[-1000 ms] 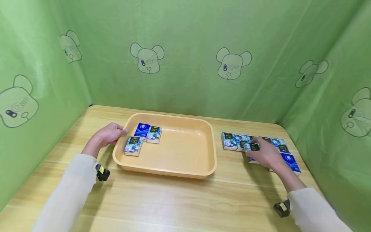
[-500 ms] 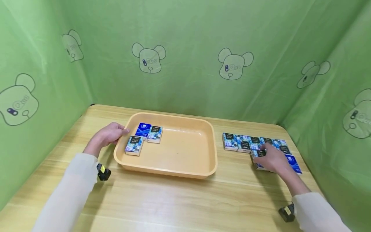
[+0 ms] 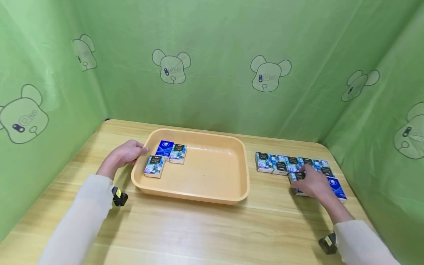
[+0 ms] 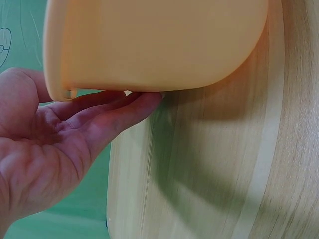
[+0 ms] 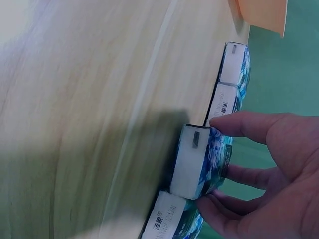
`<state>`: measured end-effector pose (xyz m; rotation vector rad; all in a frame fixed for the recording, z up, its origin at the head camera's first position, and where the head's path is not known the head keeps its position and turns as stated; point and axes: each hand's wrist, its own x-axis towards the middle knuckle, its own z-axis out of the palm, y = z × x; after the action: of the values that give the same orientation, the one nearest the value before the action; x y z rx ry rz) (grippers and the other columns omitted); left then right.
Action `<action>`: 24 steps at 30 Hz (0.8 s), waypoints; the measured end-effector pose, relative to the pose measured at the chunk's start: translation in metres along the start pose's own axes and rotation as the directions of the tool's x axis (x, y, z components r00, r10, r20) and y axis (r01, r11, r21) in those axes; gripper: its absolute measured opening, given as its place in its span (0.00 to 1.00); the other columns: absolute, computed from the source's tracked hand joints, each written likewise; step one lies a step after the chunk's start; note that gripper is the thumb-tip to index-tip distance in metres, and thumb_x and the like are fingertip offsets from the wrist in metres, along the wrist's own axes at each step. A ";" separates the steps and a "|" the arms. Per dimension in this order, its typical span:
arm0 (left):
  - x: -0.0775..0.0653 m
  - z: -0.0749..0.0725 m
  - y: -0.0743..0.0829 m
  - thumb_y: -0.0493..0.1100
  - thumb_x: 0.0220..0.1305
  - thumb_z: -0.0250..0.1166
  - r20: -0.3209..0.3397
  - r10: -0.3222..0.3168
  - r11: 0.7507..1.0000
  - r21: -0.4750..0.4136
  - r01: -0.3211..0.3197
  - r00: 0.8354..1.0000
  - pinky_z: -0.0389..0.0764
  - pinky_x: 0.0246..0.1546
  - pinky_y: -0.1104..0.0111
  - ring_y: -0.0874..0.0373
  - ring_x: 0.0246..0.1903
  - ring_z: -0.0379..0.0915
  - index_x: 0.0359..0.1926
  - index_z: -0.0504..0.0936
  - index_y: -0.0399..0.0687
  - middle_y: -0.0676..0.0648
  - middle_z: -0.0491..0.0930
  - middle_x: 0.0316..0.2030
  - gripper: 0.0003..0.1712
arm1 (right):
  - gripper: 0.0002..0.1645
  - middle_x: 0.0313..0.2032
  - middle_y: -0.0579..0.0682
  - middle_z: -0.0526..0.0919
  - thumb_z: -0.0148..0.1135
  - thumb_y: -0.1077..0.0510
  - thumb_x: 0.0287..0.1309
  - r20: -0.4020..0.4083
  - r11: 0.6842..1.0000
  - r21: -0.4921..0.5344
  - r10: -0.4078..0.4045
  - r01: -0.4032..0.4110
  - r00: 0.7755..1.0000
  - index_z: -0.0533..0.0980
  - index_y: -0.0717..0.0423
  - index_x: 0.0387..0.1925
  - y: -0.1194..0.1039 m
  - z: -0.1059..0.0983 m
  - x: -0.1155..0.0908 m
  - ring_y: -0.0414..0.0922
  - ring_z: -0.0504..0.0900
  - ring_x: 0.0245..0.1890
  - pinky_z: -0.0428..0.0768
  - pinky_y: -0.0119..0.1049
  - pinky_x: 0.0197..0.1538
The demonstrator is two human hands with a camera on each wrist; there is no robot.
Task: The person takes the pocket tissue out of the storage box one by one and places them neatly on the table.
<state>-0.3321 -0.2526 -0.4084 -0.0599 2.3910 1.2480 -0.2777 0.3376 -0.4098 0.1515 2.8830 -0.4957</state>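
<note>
My left hand (image 3: 124, 154) grips the left rim of a pale orange plastic tray (image 3: 205, 173), thumb over the rim. In the left wrist view its fingers (image 4: 119, 112) lie along the tray's outer side. Three tissue packs sit in the tray's left part: a plain blue pack (image 3: 164, 148), a floral pack (image 3: 178, 153) and another floral pack (image 3: 154, 165). On the right, my right hand (image 3: 314, 182) pinches a floral tissue pack (image 5: 190, 162) between thumb and fingers. That pack stands in front of the back row, against a neighbouring pack (image 5: 162, 219) partly hidden by the hand.
A back row of several floral tissue packs (image 3: 264, 162) lies side by side on the wooden table (image 3: 198, 232). One blue pack (image 3: 337, 187) ends the front row near the table's right edge. Green curtains (image 3: 218, 110) enclose the table behind and at both sides.
My right hand has moved right and slightly nearer with the tissue pack, from overlapping the back row to the front row, then stays nearly still. My left hand keeps its grip on the tray.
</note>
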 end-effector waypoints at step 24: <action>0.001 0.001 0.000 0.45 0.79 0.49 -0.002 0.002 1.000 0.002 -0.002 1.000 0.84 0.35 0.70 0.59 0.32 0.82 0.63 0.72 0.25 0.35 0.85 0.45 0.26 | 0.48 0.56 0.83 0.66 0.65 0.45 0.61 -0.093 1.000 0.001 0.025 -0.025 0.995 0.58 0.81 0.63 -0.003 0.007 0.004 0.78 0.67 0.54 0.75 0.69 0.51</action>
<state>-0.3323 -0.2517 -0.4092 -0.0583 2.3950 1.2473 -0.2807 0.3324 -0.4156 0.2166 2.9679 -0.4969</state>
